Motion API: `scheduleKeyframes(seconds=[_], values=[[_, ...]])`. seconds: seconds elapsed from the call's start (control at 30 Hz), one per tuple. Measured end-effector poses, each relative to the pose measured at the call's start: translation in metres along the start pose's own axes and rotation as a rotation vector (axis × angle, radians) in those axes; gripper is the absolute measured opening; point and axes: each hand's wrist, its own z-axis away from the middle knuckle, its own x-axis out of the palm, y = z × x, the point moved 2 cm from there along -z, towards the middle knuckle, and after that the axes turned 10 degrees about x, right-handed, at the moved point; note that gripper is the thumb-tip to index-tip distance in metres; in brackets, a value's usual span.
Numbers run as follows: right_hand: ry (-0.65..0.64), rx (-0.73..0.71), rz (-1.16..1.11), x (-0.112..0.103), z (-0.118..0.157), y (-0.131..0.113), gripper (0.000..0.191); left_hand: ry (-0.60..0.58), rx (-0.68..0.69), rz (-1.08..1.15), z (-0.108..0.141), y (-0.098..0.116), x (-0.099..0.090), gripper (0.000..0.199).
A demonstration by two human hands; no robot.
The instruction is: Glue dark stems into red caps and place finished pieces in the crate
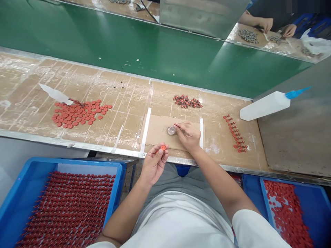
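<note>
My left hand (153, 165), near the table's front edge, is closed with thumb and fingers on a small red disc (163, 147). Over the cardboard sheet (155, 132) my right hand (190, 136) pinches a tiny part with a reddish tip (175, 124), mostly hidden by the fingers. Those fingertips are at the rim of a small round clear dish (171, 131). Beyond the sheet lies a heap of small red-and-black parts (184, 101). To the right, red discs with such parts attached form a row (236, 134).
Loose red discs (77, 115) lie at left by a white pointed strip (55, 93). A white bottle (266, 106) with a blue nozzle leans at right. Blue trays (74, 160) (317, 196) with red pieces flank me below. Across the green belt (129, 44), another person's hands (266, 24) handle small parts.
</note>
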Motion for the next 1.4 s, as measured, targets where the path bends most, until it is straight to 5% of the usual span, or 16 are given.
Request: scheduleKeyframes(seconds=[0.33, 0.6, 0.8, 1.4], values=[[0.07, -0.032, -0.062, 0.001, -0.001, -0.005, 0.014, -0.004, 0.004, 0.003, -0.002, 0.0, -0.002, 0.023], [0.111, 0.603, -0.764, -0.007, 0.0, -0.018, 0.023, 0.012, 0.036, -0.017, -0.004, 0.004, 0.005, 0.022], [-0.065, 0.757, -0.988, -0.019, 0.016, -0.046, 0.017, -0.044, 0.036, 0.001, -0.003, 0.003, 0.019, 0.019], [0.08, 0.169, -0.485, -0.024, 0.062, -0.071, 0.025, -0.019, 0.04, 0.011, 0.004, -0.005, 0.039, 0.016]])
